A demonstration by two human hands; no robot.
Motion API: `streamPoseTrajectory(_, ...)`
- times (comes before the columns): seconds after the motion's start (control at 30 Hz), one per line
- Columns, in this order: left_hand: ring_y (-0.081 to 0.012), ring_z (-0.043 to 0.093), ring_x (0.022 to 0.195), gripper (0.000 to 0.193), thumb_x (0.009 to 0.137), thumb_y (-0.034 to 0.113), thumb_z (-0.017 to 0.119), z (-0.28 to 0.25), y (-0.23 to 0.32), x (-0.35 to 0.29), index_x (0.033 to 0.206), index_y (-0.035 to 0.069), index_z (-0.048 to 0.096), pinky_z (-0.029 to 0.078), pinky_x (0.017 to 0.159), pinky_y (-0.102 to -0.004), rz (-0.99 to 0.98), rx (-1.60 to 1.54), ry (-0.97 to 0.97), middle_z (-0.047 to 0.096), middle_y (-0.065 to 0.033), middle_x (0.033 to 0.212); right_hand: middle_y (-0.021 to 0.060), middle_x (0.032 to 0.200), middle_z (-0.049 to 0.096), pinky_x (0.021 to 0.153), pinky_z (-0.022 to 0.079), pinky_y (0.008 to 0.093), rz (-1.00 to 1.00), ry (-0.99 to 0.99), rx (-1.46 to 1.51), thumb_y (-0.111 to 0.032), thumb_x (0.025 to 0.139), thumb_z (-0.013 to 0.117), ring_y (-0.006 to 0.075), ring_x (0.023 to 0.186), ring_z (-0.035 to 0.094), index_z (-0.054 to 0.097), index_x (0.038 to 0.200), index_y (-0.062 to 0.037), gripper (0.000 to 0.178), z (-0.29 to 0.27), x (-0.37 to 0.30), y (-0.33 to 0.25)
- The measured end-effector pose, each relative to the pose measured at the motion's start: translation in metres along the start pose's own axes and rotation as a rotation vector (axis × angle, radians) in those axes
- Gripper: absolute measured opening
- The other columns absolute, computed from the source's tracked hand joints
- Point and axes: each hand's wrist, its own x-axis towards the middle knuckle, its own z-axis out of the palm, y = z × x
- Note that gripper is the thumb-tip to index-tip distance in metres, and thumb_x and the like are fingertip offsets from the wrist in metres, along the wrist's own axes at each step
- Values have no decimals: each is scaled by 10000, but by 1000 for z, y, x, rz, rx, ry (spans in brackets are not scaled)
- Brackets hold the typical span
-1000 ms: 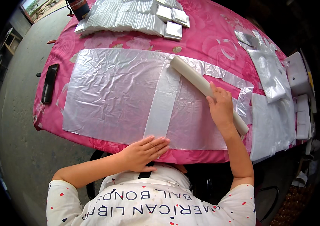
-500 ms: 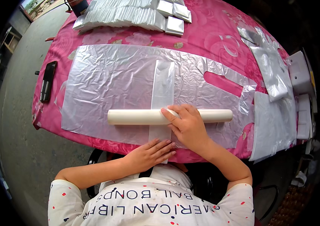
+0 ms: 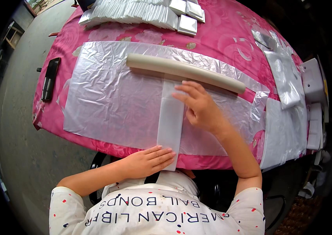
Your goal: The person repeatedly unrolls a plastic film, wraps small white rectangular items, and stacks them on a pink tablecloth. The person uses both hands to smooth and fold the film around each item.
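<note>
Smoothing step: left hand [image 3: 148, 161] flat, pinning white strip [image 3: 170, 121]; right hand [image 3: 200, 107] open beside roller [image 3: 185, 73]; next needs even pressure across plastic sheet [image 3: 111, 102].

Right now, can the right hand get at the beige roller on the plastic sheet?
Probably yes. The right hand is open, its fingertips just short of the beige roller, with only flat plastic sheet between. The left hand presses the white strip at the near edge.

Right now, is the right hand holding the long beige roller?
No, the right hand lies flat on the plastic sheet, just short of the beige roller.
</note>
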Motion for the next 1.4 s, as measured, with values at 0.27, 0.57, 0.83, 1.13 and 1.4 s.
streamPoseTrajectory(0.27,-240,488,1173,396,783,113,541,-7,-15,-1,1167,16,534,371,1017,-390,74,-244,330,522,-110,1242,112,1234,523,970,401,392,19,-78,152,-11,651,601,300,1164,474,576,1121,-53,472,24,-51,-57)
streamPoseTrajectory(0.57,-247,554,1075,506,701,186,596,-7,-29,10,1169,3,535,414,931,-392,-301,-45,295,578,-120,1143,72,1093,585,847,452,366,53,128,12,-57,673,629,251,984,546,630,997,-39,324,35,-57,-59)
streamPoseTrajectory(0.83,-273,592,922,420,731,107,590,-11,-37,24,1131,-11,541,459,780,-364,-439,-208,419,609,-129,1052,83,852,638,654,484,324,193,198,226,-48,707,650,228,726,591,652,926,-34,220,30,-47,-48)
streamPoseTrajectory(1.13,-341,499,1063,487,753,119,615,-18,-40,31,1194,-26,468,419,892,-409,-479,-242,512,504,-181,1179,86,663,641,535,456,254,898,17,695,-113,780,645,115,584,599,635,819,42,160,19,-19,-42)
streamPoseTrajectory(1.4,-320,203,1354,774,805,449,506,1,-21,36,1349,-60,295,145,1101,-438,-561,-13,26,246,-213,1435,116,739,646,592,482,286,811,59,523,-107,718,692,187,629,617,612,830,19,186,20,-19,-51)
